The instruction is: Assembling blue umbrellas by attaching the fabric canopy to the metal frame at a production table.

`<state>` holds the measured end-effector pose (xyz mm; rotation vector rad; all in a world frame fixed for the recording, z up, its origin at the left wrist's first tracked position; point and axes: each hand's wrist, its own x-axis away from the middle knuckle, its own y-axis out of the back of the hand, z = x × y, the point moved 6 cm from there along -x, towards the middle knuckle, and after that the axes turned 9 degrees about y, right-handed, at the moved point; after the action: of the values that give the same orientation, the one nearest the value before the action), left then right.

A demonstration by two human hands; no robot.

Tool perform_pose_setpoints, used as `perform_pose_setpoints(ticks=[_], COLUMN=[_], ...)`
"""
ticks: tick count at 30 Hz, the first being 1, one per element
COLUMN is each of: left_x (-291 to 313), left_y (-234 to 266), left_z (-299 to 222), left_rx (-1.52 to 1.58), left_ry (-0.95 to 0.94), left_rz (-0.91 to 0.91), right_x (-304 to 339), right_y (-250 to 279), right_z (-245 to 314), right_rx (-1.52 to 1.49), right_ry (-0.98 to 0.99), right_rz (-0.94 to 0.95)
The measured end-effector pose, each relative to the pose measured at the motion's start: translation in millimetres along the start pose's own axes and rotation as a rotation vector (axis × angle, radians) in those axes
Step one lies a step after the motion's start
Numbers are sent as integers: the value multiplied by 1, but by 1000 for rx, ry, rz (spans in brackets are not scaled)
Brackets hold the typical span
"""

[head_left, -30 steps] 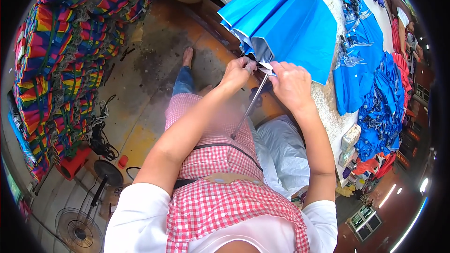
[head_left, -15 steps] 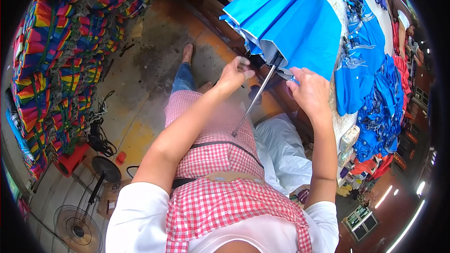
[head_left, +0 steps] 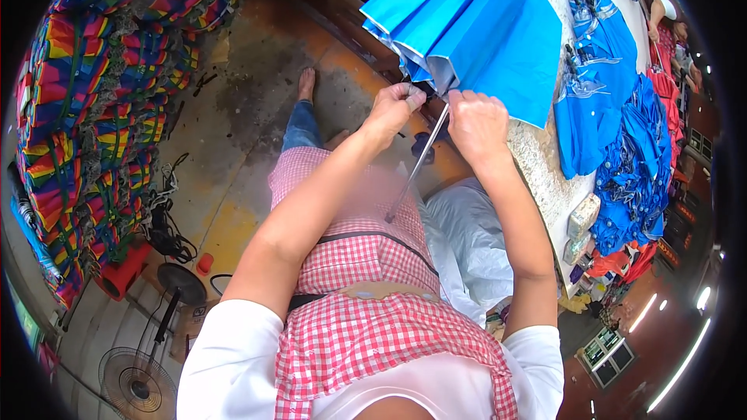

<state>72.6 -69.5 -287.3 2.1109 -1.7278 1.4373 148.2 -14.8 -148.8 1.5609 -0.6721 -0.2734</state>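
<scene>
A bright blue umbrella [head_left: 498, 39], partly folded, lies over the edge of the pale worktable. Its bare metal shaft [head_left: 416, 167] slants down toward my apron. My right hand [head_left: 478, 124] is closed in a fist against the umbrella's ribs, beside the top of the shaft. The pliers seen in it half a second ago are now hidden by the fingers. On the other side of the shaft, my left hand [head_left: 397, 113] pinches at the umbrella's lower edge. What lies between its fingertips is too small to make out.
More blue umbrellas [head_left: 595, 101] lie piled along the worktable [head_left: 537, 155] to the right. Rainbow-coloured bundles [head_left: 85, 132] are stacked at the left, above a standing fan [head_left: 140, 389]. A white plastic sack [head_left: 475, 225] sits beside my apron. Another person [head_left: 661, 15] is at the far right.
My right hand has moved left and turned, closing in on the shaft, so the blue-handled pliers no longer show. My left hand has come slightly nearer the umbrella. The view has shifted a little.
</scene>
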Motion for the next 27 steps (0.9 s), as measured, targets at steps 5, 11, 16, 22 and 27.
perform_pose_setpoints(ticks=[5, 11, 16, 22, 27], left_x=[18, 96, 73, 154, 83], left_y=[34, 38, -34, -237, -274], left_z=[-29, -135, -215, -386, -361], left_rx=[-466, -814, -680, -157, -402], left_ry=[54, -626, -790, -1165, -1676], left_rz=[-55, -639, -382, 169, -62], right_x=[36, 66, 56, 49, 78], right_y=[35, -67, -29, 80, -20], right_z=[-7, 46, 55, -48, -140], right_rx=[-342, -993, -1182, -799, -553], right_ry=[-136, -632, -609, -467, -790], right_rz=[-68, -479, -584, -780, -633])
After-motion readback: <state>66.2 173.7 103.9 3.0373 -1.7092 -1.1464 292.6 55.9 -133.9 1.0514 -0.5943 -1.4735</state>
